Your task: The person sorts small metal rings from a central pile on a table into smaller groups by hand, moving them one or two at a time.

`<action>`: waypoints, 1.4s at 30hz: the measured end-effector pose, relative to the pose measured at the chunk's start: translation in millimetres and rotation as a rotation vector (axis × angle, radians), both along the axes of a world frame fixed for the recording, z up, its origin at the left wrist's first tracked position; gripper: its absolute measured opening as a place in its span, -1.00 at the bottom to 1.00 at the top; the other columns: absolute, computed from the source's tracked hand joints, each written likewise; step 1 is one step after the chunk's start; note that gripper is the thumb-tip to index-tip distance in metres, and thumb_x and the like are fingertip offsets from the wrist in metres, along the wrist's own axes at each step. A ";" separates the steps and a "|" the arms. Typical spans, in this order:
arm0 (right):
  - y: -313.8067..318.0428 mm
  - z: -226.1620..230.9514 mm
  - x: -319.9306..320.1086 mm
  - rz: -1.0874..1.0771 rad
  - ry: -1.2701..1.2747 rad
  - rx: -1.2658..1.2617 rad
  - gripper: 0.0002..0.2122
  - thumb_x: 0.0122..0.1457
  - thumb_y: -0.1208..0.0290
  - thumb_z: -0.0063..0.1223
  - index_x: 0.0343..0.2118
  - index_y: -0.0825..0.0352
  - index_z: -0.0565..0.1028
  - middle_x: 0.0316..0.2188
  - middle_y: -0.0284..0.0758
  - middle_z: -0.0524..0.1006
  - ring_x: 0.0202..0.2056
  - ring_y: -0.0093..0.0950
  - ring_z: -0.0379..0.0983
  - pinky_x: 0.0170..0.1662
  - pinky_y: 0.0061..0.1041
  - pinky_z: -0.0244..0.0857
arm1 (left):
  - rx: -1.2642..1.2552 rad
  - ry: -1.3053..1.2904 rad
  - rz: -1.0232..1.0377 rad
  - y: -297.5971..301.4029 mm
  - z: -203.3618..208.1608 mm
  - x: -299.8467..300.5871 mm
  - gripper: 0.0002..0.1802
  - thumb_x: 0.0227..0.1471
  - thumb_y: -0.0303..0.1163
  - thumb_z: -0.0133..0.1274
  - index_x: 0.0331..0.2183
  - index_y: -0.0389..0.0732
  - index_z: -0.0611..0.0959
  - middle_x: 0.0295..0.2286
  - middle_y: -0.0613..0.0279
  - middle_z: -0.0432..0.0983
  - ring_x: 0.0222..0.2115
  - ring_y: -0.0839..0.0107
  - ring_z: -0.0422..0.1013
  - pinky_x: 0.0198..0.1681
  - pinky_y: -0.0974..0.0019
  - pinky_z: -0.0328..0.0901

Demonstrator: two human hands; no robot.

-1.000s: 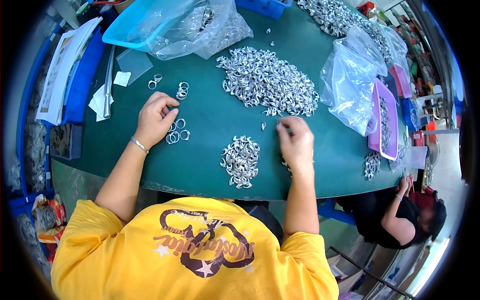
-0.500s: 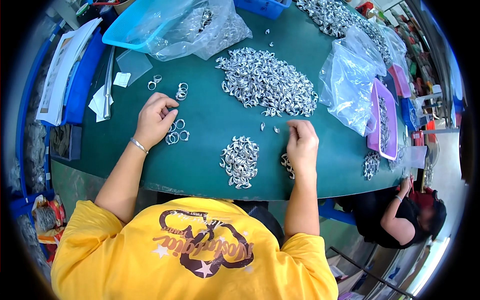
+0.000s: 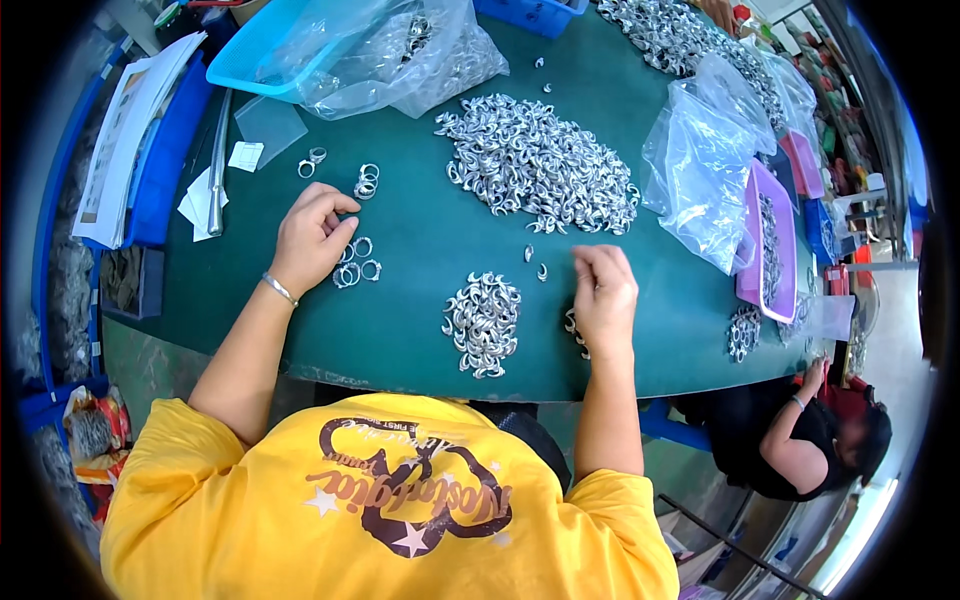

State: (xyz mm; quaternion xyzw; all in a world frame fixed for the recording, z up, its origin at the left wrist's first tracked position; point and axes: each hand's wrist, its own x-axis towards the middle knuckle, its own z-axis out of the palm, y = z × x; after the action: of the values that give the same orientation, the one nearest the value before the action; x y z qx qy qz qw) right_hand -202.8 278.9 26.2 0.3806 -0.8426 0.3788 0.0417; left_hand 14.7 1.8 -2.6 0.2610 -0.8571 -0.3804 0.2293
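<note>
Finds, at the left edge of the surface (image 3: 420, 240), a blue bin (image 3: 167, 170) with papers in it, then a tapered metal rod (image 3: 217, 170) lying over white paper. Has left grip (image 3: 310, 237) toward the left edge, fingers curled, amid silver rings (image 3: 371, 270); cannot tell whether clenched or released. Midway along, near the front edge, sees a small pile (image 3: 482, 325) of curved silver pieces; farther back, toward the far edge, a large pile (image 3: 540, 165) of similar pieces. Between these piles, to the right, spots 2 loose pieces (image 3: 528, 253) lying near each other. Has right grip (image 3: 605, 298) just beside, fingers bent, partly hiding more pieces (image 3: 573, 326) near the front edge; cannot tell whether grasping anything. Toward the right edge, sees a clear plastic bag (image 3: 690, 160) beside a purple basket (image 3: 784, 240) containing silver pieces.
</note>
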 end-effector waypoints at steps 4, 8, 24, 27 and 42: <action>-6.4 -2.7 4.4 0.141 0.049 0.090 -0.91 -0.03 0.57 0.20 -0.41 0.38 0.59 -0.41 -0.17 0.54 -0.32 -0.17 0.48 -0.21 -0.28 0.39 | -0.028 0.004 -0.012 0.2 2.1 -5.1 -0.85 -0.09 -0.62 0.16 -0.36 -0.27 0.61 -0.35 0.33 0.39 -0.55 0.62 0.29 -0.47 0.55 0.22; -6.5 -4.4 19.1 0.150 0.015 0.129 -0.94 -0.04 0.59 0.12 -0.46 0.35 0.58 -0.43 -0.18 0.54 -0.33 -0.18 0.49 -0.22 -0.30 0.41 | 0.008 0.002 0.008 2.1 1.7 -4.7 -0.85 -0.09 -0.63 0.15 -0.37 -0.26 0.62 -0.34 0.34 0.39 -0.54 0.63 0.28 -0.47 0.55 0.21; -14.5 6.3 4.7 0.103 -0.104 0.008 -0.93 0.00 0.60 0.14 -0.41 0.40 0.56 -0.41 -0.16 0.55 -0.33 -0.18 0.51 -0.22 -0.31 0.39 | 0.008 0.006 -0.002 1.1 1.9 -4.0 -0.84 -0.09 -0.63 0.15 -0.36 -0.27 0.61 -0.35 0.35 0.37 -0.55 0.64 0.28 -0.46 0.55 0.21; -33.2 -14.6 8.8 0.142 0.069 0.018 -0.92 -0.01 0.58 0.16 -0.41 0.37 0.56 -0.40 -0.18 0.54 -0.34 -0.18 0.49 -0.23 -0.28 0.39 | 0.006 0.007 -0.011 0.8 0.1 -5.5 -0.84 -0.09 -0.63 0.16 -0.36 -0.28 0.61 -0.35 0.34 0.37 -0.55 0.64 0.28 -0.46 0.55 0.22; 12.0 2.6 2.0 0.177 0.138 0.013 -0.89 -0.08 0.69 0.14 -0.46 0.36 0.54 -0.41 -0.20 0.54 -0.36 -0.21 0.49 -0.27 -0.31 0.40 | -0.022 0.019 -0.015 0.4 0.4 -3.0 -0.85 -0.09 -0.62 0.16 -0.36 -0.28 0.62 -0.36 0.34 0.38 -0.56 0.64 0.27 -0.47 0.55 0.22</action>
State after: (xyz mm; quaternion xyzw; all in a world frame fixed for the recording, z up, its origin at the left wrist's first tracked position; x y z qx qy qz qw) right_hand -200.9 290.9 28.7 0.4789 -0.8033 0.3484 0.0635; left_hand 11.7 2.2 -2.2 0.2485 -0.8608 -0.3752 0.2375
